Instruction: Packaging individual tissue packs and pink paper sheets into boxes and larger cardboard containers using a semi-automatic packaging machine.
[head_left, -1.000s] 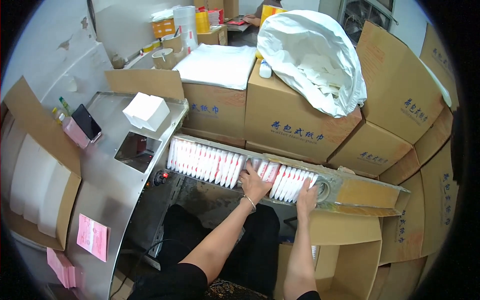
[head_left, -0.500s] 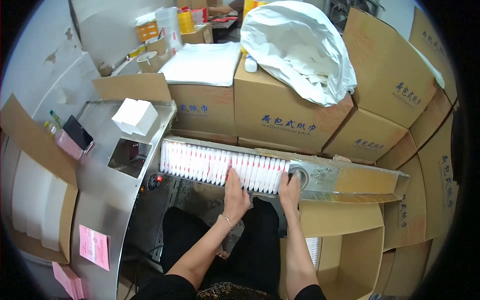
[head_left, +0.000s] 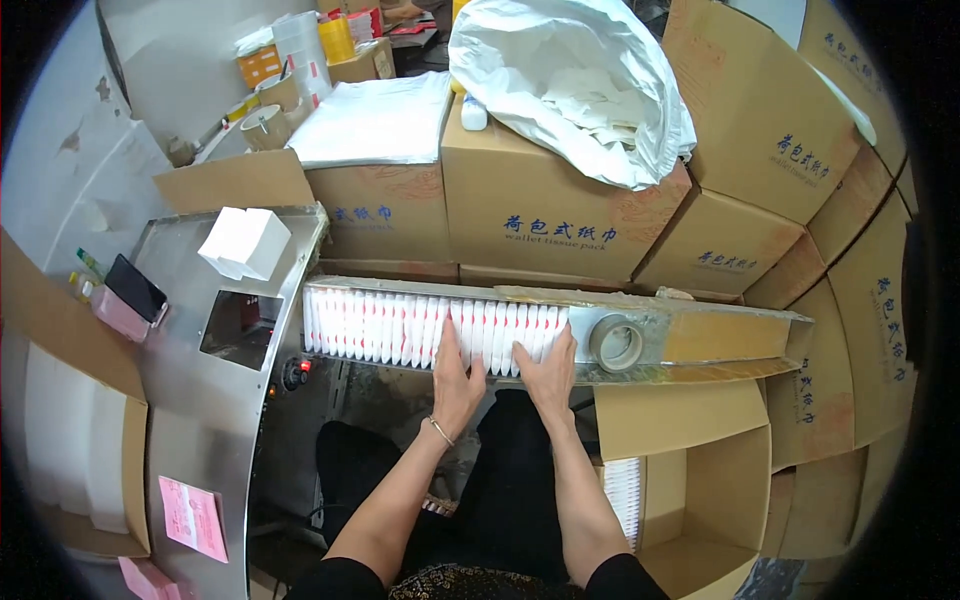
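A tight row of white tissue packs (head_left: 380,328) with red marks stands on edge in a long metal trough (head_left: 650,312). My left hand (head_left: 457,390) reaches into the row from the near side, its fingers along the packs. At the row's right end, my right hand (head_left: 548,378) presses against the last packs with its thumb toward the left hand. A group of packs is gripped between both hands. Just right of it, a roll of tape (head_left: 618,321) lies in the trough, touching neither hand. Some fingertips are hidden among the packs.
An open carton (head_left: 725,490) with packs inside stands below the trough at right. On the left, a metal worktop (head_left: 190,400) carries white blocks (head_left: 245,243), a phone (head_left: 136,288) and a pink packet (head_left: 193,517). Stacked cartons (head_left: 560,210) and a white bag (head_left: 560,90) line the back.
My right hand has moved left, away from the tape roll, and pushes the row's end closer to my left hand. The whole view has shifted slightly.
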